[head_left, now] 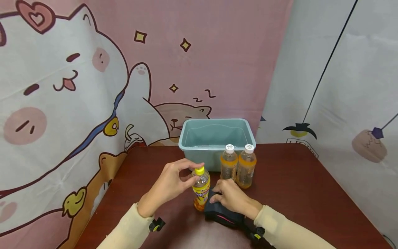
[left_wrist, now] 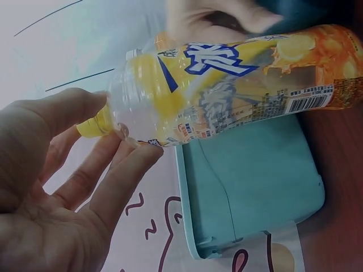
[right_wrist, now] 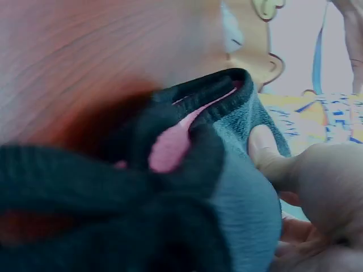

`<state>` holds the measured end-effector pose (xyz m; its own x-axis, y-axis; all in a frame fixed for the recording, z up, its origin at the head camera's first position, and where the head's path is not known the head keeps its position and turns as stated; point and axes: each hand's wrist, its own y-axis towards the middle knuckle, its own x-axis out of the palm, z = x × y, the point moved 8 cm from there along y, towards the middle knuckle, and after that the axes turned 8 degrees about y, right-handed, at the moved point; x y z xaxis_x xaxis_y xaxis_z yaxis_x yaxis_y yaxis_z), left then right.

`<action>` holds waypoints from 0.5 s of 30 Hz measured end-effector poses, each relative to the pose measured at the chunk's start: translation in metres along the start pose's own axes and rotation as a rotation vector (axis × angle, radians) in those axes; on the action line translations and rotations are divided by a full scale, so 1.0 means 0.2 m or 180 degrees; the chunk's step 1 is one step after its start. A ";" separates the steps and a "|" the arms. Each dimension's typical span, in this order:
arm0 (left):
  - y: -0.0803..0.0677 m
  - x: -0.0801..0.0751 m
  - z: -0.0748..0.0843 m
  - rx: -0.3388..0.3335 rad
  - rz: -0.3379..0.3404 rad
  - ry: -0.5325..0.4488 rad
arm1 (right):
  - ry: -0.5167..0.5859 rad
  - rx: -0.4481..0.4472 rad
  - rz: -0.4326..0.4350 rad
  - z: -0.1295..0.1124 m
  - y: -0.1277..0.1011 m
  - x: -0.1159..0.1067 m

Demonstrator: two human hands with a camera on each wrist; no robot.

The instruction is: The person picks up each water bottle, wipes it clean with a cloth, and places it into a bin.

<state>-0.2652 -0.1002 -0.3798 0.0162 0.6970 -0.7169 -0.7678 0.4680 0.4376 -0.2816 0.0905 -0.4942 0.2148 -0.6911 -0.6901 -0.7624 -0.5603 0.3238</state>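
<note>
A drink bottle (head_left: 201,190) with a yellow cap, yellow label and orange-brown bottom stands on the table. My left hand (head_left: 174,184) grips it around the cap and neck. In the left wrist view, the thumb and fingers of that hand (left_wrist: 74,164) lie around the neck of the bottle (left_wrist: 227,79). Just right of the bottle is a dark grey fabric item (head_left: 222,210) with a pink lining and a strap; its exact kind is unclear. My right hand (head_left: 231,197) pinches its upper part. The right wrist view shows the thumb on the grey cloth (right_wrist: 249,192), other fingers partly hidden.
A light blue-green plastic bin (head_left: 199,154) stands open at the back of the brown table (head_left: 298,193). Two white-capped bottles, one on the left (head_left: 229,162) and one on the right (head_left: 246,167), stand in front of it. A cartoon-printed curtain (head_left: 224,62) hangs behind.
</note>
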 end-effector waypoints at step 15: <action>-0.01 0.01 -0.02 -0.0133 -0.0031 -0.0143 | 0.0295 -0.0175 0.0849 -0.27 0.05 -0.34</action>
<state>-0.2655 -0.1016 -0.3842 0.0519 0.7166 -0.6955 -0.7934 0.4526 0.4071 -0.2717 0.1081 -0.4087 0.0679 -0.8547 -0.5146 -0.7658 -0.3753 0.5223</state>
